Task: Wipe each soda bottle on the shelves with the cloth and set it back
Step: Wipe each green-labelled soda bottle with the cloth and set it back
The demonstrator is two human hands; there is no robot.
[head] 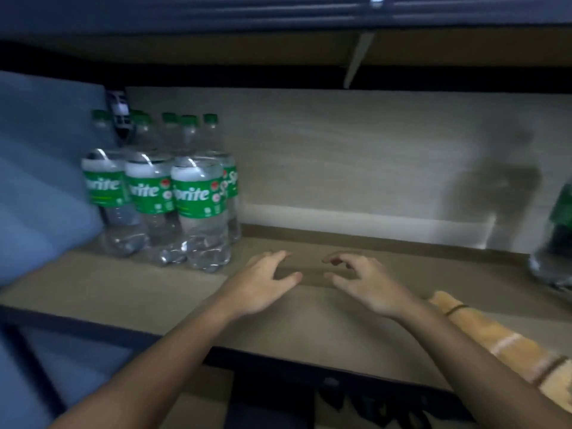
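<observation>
A: Where are my hands?

B: Both hover over the shelf (pixel 130 289), holding nothing. Your left hand (pixel 263 283) is spread and relaxed; your right hand (pixel 365 281) has its fingers loosely curled, empty.

A: I guess I'm between bottles. Where are they?

B: The Sprite bottles (pixel 173 193) cluster upright beyond and left of your left hand. The cloth (pixel 507 342) lies just right of your right wrist. One blurred bottle (pixel 557 236) stands far right. Nothing blocks either reach.
</observation>
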